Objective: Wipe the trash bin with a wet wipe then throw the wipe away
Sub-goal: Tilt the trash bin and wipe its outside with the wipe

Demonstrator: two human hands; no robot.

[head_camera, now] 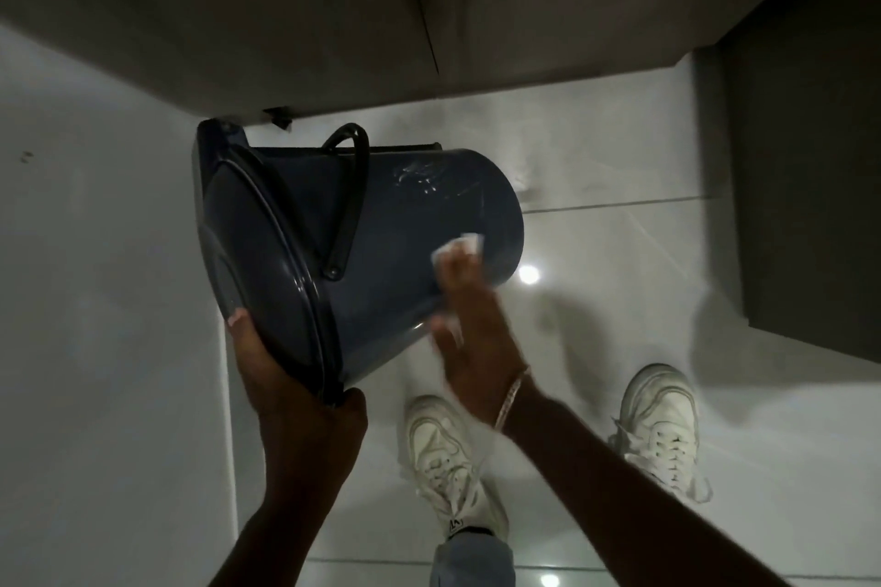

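White wet wipe (458, 248) pressed against the tilted trash bin (405, 253) by the right hand (472, 324).

The wipe is held flat under the fingers of the right hand, which is spread over the bin's dark blue side near its base; the hand is blurred. A thin bracelet (512, 391) is worn at that wrist. The bin is kept off the floor, tipped on its side with its lid (248, 224) to the left, and is gripped at the lid's rim by the left hand (295, 391), thumb on the lid. A black handle (350, 200) lies across the bin's wall, and wet streaks are seen near the base. White sneakers (448, 453) are seen on the glossy tiled floor (619, 253) below.
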